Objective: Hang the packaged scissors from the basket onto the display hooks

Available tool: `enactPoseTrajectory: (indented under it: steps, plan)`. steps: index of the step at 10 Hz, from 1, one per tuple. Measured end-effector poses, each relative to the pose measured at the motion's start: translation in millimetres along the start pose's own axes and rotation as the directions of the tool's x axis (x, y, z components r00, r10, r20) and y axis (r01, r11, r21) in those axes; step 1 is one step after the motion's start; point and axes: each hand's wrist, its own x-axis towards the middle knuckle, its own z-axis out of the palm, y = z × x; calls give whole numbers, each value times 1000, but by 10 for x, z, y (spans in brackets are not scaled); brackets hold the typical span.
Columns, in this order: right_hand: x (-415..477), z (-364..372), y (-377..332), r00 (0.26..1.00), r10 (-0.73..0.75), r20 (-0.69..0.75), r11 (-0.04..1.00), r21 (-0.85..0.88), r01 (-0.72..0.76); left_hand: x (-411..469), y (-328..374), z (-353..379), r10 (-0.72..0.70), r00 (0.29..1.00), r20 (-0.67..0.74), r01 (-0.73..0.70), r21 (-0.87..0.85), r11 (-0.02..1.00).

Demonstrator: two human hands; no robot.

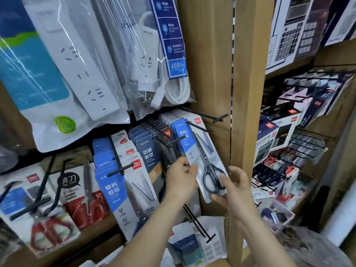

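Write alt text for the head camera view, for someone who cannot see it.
Two hands hold the packaged scissors up with its top at a black display hook: the left hand pinches its left edge, the right hand grips its lower end. More scissors packs hang to the left, bagged power strips above.

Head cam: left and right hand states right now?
Left hand: pinches the scissors pack at its left edge.
Right hand: grips the same pack's lower end, thumb over the handles.
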Motion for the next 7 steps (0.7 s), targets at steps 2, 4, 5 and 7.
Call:
enactPoseTrajectory:
  steps: [2, 4, 5, 7]
  plan:
    - [112, -81, 253, 985, 45, 169, 971, -238, -4, 142, -215, 66, 31, 995, -92, -16, 149, 989]
    - [172, -122, 168, 964, 117, 240, 901, -435, -1, 34, -232, 115, 117, 985, -128, -64, 360, 931]
    - [177, -144, 140, 948, 135, 290, 896, -444, 8, -41, -201, 112, 124, 978, -169, -54, 370, 928]
    - [7, -301, 92, 974, 20, 224, 955, -292, 48, -337, -177, 28, 114, 977, -181, -69, 237, 969]
